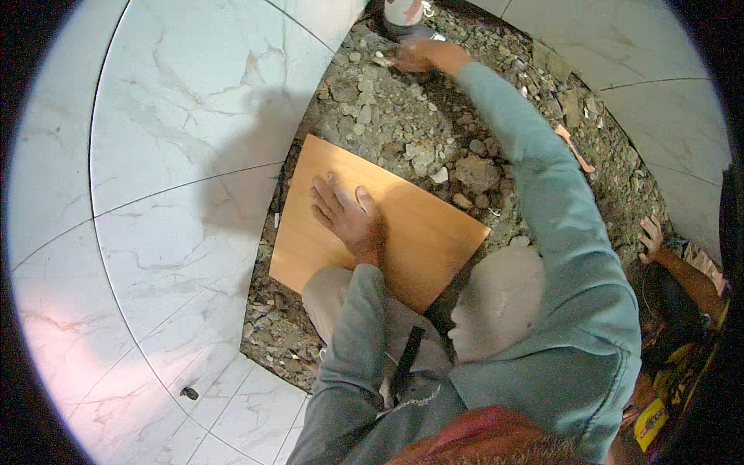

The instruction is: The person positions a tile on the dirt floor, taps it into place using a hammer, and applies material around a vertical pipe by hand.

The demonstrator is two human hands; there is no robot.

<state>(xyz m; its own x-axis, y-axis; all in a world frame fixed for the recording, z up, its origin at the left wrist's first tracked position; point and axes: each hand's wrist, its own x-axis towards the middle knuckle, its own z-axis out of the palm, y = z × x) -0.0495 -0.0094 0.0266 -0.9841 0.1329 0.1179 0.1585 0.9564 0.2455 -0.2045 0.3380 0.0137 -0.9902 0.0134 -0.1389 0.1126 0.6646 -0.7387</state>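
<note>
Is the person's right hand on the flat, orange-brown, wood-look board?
No: the right hand is away from the orange-brown board, out at the grey, stony rubble.

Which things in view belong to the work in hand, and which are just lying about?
Likely part of the work:
tan board, under the left hand
rubble, by the blurred right hand (contact unclear)

Apparently just lying about:
small dark object on the pale tiles
orange-brown strip on the rubble
</note>
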